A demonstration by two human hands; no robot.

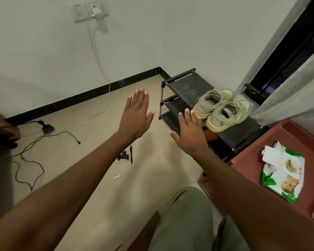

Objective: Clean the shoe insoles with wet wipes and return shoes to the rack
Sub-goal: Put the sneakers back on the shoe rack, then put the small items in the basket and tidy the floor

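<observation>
Two pale green sneakers [223, 109] stand side by side on the top shelf of a black shoe rack [188, 86] against the wall. A green and white pack of wet wipes [281, 171] lies on a reddish-brown surface [250, 178] at the right, its flap lifted. My left hand [137, 115] is stretched out flat over the floor, fingers straight, holding nothing. My right hand [189, 131] is also flat and empty, held in front of the rack just left of the sneakers.
A white cable [105, 73] hangs from a wall socket to the floor. Black cords [31, 156] trail at the left. A pen [131, 153] and small bits lie on the beige floor. A curtain [297, 91] hangs at the right. My knee [187, 211] is at the bottom.
</observation>
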